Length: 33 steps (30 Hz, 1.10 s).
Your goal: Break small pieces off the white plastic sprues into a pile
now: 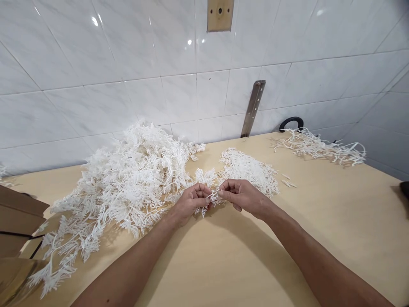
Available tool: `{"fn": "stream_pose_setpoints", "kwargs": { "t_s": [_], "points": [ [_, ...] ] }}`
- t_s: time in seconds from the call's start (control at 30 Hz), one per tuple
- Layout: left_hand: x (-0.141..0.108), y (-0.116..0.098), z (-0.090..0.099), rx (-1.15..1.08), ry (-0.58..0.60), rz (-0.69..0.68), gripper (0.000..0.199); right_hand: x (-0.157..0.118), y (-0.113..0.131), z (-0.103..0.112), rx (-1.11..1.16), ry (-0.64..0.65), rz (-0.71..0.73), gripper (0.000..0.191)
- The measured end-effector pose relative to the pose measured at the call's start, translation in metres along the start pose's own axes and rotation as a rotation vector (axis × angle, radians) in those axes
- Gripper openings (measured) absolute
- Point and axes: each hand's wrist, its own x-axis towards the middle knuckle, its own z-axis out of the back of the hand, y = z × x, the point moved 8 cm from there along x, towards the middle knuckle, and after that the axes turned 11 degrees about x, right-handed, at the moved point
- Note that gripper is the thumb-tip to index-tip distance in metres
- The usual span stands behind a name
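Observation:
Between my two hands is a small white artificial foliage sprig [214, 197] with thin branching tips. My left hand [191, 200] pinches it from the left, and my right hand [244, 197] pinches its stem from the right, fingertips nearly meeting. Just behind them lies a flat pile of loose white sprigs [247, 170]. To the left of my left hand rises a large tangled heap of white artificial foliage branches [134, 170], spreading toward the near left of the table. My fingers partly hide the held sprig.
Bare white stems [319, 147] lie at the far right by a black ring-shaped object [291, 123]. A few stem bits [289, 183] are scattered nearer. A metal strip [253, 108] leans on the tiled wall. Brown cardboard [21, 217] stands at the left edge of the wooden table [345, 221].

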Motion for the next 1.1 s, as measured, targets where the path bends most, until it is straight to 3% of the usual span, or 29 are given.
{"fn": "stream_pose_setpoints", "kwargs": {
  "t_s": [0.43, 0.7, 1.1],
  "points": [
    [-0.0025, 0.0023, -0.0023, 0.292, -0.001, 0.121, 0.043, 0.0008, 0.0035, 0.0019, -0.099, -0.100, 0.052, 0.028],
    [-0.0020, 0.0043, 0.0038, 0.079, -0.043, 0.157, 0.038, -0.0012, 0.0010, -0.0008, -0.070, -0.011, -0.008, 0.029],
    [-0.0022, -0.0012, 0.0046, 0.197, -0.123, 0.072, 0.043, -0.0031, 0.0076, -0.0048, -0.147, -0.031, 0.001, 0.028]
  ]
}}
